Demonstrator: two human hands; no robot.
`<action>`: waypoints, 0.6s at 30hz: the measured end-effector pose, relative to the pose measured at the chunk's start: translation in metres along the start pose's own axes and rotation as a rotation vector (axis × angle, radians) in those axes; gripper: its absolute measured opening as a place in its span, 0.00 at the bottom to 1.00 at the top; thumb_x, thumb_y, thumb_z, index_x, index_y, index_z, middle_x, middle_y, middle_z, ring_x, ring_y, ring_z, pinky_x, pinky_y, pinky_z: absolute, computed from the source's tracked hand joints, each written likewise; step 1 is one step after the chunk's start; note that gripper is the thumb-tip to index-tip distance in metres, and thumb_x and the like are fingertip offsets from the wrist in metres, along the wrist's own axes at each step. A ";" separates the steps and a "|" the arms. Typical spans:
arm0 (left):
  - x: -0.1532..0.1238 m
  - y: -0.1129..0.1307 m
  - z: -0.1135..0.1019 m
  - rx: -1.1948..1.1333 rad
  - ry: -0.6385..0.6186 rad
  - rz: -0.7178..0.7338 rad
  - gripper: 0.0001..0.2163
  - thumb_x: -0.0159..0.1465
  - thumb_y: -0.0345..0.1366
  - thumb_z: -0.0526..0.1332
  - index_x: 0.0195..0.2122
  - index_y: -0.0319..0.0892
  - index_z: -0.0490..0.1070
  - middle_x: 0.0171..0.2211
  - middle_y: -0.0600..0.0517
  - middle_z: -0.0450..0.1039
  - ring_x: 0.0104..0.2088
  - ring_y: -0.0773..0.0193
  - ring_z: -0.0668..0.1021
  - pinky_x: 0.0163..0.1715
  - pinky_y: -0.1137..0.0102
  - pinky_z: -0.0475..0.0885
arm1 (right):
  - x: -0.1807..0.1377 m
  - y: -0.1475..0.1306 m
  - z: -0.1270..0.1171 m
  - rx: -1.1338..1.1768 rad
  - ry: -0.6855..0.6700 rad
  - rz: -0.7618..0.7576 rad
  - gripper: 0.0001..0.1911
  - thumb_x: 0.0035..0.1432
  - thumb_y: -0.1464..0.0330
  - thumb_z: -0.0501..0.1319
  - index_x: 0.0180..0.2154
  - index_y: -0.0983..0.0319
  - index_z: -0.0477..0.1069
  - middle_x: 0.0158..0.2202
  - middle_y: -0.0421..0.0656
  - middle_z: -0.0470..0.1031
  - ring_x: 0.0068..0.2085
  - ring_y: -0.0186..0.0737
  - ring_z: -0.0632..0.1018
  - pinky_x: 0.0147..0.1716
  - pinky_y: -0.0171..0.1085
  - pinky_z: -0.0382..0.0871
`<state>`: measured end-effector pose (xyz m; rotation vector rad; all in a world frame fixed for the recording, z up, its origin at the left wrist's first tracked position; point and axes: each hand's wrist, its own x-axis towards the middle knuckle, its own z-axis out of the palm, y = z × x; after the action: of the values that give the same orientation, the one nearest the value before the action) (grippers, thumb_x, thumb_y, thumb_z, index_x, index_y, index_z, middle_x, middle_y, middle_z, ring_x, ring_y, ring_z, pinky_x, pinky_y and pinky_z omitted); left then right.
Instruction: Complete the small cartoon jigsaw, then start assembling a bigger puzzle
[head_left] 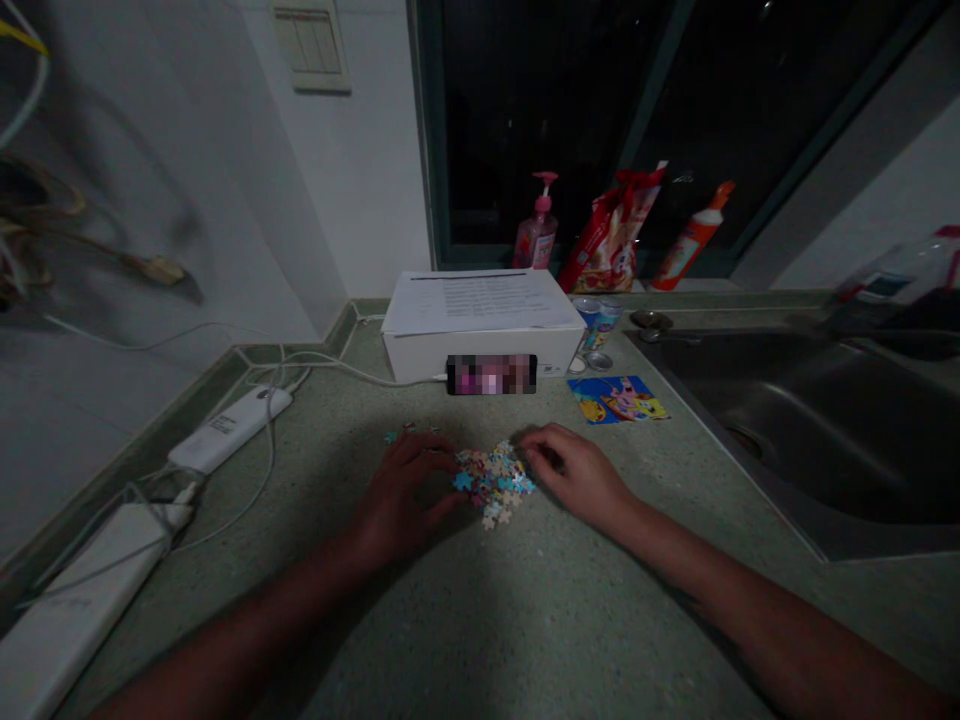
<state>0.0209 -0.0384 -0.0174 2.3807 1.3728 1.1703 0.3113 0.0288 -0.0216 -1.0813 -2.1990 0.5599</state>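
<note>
A loose heap of small jigsaw puzzle pieces (495,480), mostly pale, blue and multicoloured, lies on the green speckled countertop (525,620). On the heap's left side my left hand (409,490) rests with thumb and fingers apart, curved around its edge. My right hand (577,472) is at the right edge of the heap, fingers curled and drawn together at the tips; whatever they pinch, if anything, is too small to make out. A few more pieces (391,437) lie just beyond my left hand, partly hidden by it. A colourful cartoon picture card (619,399) lies flat beyond my right hand.
A phone (491,375) on a cable leans against a white box (480,345) with a printed sheet on top. Power strips (229,428) and cables run along the left wall. A sink (825,430) is on the right. Bottles and a red bag (615,230) stand by the window.
</note>
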 end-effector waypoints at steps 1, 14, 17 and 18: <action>0.000 -0.001 0.000 0.007 0.002 -0.010 0.09 0.65 0.36 0.73 0.45 0.49 0.78 0.50 0.47 0.79 0.52 0.50 0.81 0.55 0.47 0.78 | 0.001 0.001 -0.001 -0.009 0.010 -0.019 0.09 0.70 0.68 0.58 0.44 0.58 0.78 0.41 0.46 0.82 0.41 0.44 0.82 0.43 0.43 0.76; 0.004 -0.038 -0.006 0.166 -0.106 -0.165 0.09 0.61 0.34 0.73 0.43 0.48 0.81 0.54 0.46 0.81 0.56 0.45 0.79 0.59 0.43 0.75 | -0.002 0.005 0.002 -0.021 0.012 -0.155 0.07 0.67 0.73 0.61 0.42 0.56 0.76 0.58 0.51 0.78 0.59 0.51 0.79 0.59 0.54 0.75; 0.002 -0.050 -0.011 0.194 -0.167 -0.171 0.09 0.60 0.35 0.72 0.42 0.49 0.83 0.55 0.46 0.81 0.56 0.45 0.80 0.57 0.46 0.77 | -0.004 -0.003 0.000 -0.021 -0.052 -0.255 0.09 0.65 0.75 0.62 0.43 0.56 0.75 0.62 0.50 0.76 0.65 0.53 0.75 0.63 0.58 0.71; 0.002 -0.053 -0.012 0.207 -0.176 -0.164 0.09 0.60 0.35 0.72 0.42 0.49 0.83 0.55 0.45 0.81 0.56 0.45 0.80 0.57 0.46 0.77 | -0.005 -0.005 -0.001 -0.024 -0.068 -0.288 0.09 0.64 0.75 0.63 0.42 0.55 0.75 0.63 0.50 0.75 0.67 0.53 0.73 0.65 0.60 0.70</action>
<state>-0.0227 -0.0097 -0.0340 2.3808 1.6604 0.7917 0.3110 0.0221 -0.0195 -0.7464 -2.3717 0.4487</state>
